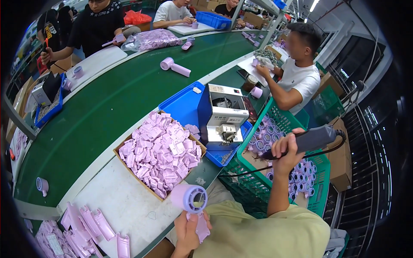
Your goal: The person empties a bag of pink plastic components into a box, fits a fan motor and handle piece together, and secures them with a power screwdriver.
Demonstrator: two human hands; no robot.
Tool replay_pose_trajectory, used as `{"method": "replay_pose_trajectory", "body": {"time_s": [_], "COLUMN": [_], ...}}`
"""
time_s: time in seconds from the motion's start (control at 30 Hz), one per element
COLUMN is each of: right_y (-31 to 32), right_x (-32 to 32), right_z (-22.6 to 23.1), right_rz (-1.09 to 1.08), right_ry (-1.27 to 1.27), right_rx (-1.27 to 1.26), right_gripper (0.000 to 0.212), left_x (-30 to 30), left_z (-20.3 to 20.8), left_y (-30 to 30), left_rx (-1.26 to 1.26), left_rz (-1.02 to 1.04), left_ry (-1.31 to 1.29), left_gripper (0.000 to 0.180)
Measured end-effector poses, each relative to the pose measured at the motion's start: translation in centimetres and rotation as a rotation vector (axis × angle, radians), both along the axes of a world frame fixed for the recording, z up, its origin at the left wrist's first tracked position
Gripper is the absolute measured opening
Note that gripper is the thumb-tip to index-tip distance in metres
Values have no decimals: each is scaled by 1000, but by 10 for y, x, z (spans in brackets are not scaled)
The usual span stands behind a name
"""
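Low in the middle, my left hand [188,232] is closed around the handle end of a lilac handheld fan housing [176,198]. Its round head, with a bluish-purple ring, points up, and a curved lilac plastic piece [202,228] shows by the fingers. My right hand [287,155] grips a dark grey electric screwdriver [316,138] raised at the right, tip toward the left, with a black cable trailing from it. Just ahead of my left hand, a cardboard box [124,160] is heaped with small lilac plastic parts [157,150].
A screw feeder [223,118] stands in a blue tray [180,104] beyond the box. Green crates [245,165] of round lilac parts sit below my right arm. Curved lilac shells [88,228] lie at left. A green conveyor [112,99] carries fan housings; co-workers sit along it.
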State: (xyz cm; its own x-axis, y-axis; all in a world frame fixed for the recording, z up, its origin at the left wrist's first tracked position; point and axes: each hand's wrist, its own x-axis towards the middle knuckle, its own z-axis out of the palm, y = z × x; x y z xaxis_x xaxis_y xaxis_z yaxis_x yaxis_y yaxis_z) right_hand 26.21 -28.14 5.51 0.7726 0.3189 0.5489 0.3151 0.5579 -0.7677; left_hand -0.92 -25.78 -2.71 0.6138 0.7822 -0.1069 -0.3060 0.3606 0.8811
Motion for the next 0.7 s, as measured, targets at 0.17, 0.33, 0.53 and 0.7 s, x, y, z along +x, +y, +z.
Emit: {"method": "replay_pose_trajectory", "body": {"time_s": [0.17,0.33,0.53,0.7], "right_y": [1,-2,9,14], "right_x": [17,19,14,9], "right_z": [0,10,7,4], "right_rz": [-81,-152,-112,-71], "right_ry": [-49,-43,-37,-29], "right_rx": [-33,-57,-85,-97], "right_gripper": [16,16,18,18], "left_x": [-9,-5,-5,-6], "left_z": [-19,-20,-20,-22], "left_y": [12,20,29,30], "left_rx": [31,95,73,119], "left_rz": [-182,-259,-281,-285], "left_ry": [1,-5,-19,11], "left_gripper": [30,23,21,31]}}
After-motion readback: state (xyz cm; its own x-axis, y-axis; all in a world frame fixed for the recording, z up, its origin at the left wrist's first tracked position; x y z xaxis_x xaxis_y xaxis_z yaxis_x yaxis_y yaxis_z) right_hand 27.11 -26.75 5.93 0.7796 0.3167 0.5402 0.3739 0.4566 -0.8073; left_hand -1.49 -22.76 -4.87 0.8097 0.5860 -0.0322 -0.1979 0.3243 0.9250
